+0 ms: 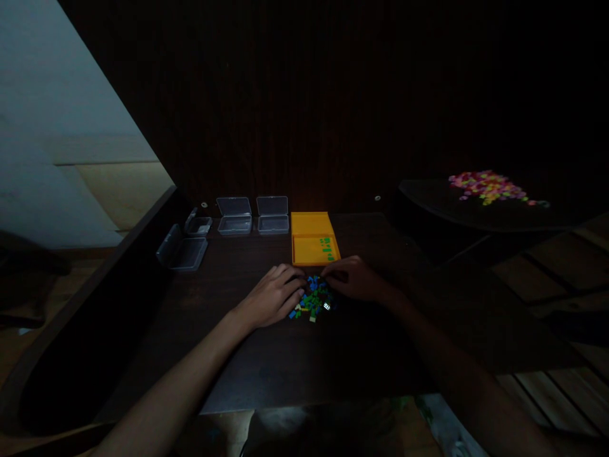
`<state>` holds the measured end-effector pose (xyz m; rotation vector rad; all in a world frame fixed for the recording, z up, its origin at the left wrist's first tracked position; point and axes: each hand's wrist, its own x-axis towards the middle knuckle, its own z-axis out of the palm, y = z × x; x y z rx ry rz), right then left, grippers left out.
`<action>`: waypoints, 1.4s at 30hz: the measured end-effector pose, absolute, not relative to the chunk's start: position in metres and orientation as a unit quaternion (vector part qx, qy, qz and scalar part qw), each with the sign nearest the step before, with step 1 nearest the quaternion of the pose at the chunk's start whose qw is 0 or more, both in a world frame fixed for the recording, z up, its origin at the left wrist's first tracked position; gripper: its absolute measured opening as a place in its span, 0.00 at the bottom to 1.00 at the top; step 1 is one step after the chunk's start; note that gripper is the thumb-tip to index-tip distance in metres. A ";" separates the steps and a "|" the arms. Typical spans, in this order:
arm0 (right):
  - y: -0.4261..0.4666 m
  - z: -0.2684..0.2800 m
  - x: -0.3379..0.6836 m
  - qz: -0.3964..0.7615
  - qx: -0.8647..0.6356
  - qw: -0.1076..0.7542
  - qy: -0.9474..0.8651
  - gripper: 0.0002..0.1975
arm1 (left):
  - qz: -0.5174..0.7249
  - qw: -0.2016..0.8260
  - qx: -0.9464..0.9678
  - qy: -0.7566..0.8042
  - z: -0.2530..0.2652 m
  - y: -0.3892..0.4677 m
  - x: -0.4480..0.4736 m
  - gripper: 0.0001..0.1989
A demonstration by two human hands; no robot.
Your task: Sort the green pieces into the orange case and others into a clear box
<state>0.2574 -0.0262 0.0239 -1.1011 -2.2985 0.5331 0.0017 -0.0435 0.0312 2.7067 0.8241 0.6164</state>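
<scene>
A small heap of building bricks (314, 298), mostly green and blue with a few pale and yellow ones, lies on the dark table in front of me. At the heap's left edge is my left hand (273, 297), palm down, fingers bent but apart and touching the bricks. My right hand (356, 278) reaches in from the other side, thumb and forefinger pinched at the heap's upper right; whatever is between them is too small and dark to make out. Just behind the heap stands an opened yellow box (304, 257), with several green bricks (326, 246) in its right side.
Clear plastic boxes with raised lids, among them one box (273, 223) beside the yellow one, stand at the back left of the table (228, 374). A pile of pink, red and yellow pieces (490, 186) rests on a dark shelf (428, 197) at right.
</scene>
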 end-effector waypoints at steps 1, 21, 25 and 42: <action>-0.028 0.025 0.255 0.210 -0.397 0.255 -0.856 0.08 | 0.211 0.128 0.928 0.278 0.031 -0.045 0.003 0.13; -0.037 0.028 0.242 0.235 -0.376 0.172 -0.880 0.06 | 0.217 0.140 0.926 0.277 0.024 -0.050 0.008 0.09; -0.037 0.028 0.240 0.233 -0.383 0.160 -0.879 0.06 | 0.232 0.125 0.926 0.272 0.023 -0.049 0.008 0.09; -0.041 0.023 0.218 0.398 -0.423 0.340 -0.739 0.09 | 0.367 0.169 0.859 0.315 0.025 -0.051 0.015 0.08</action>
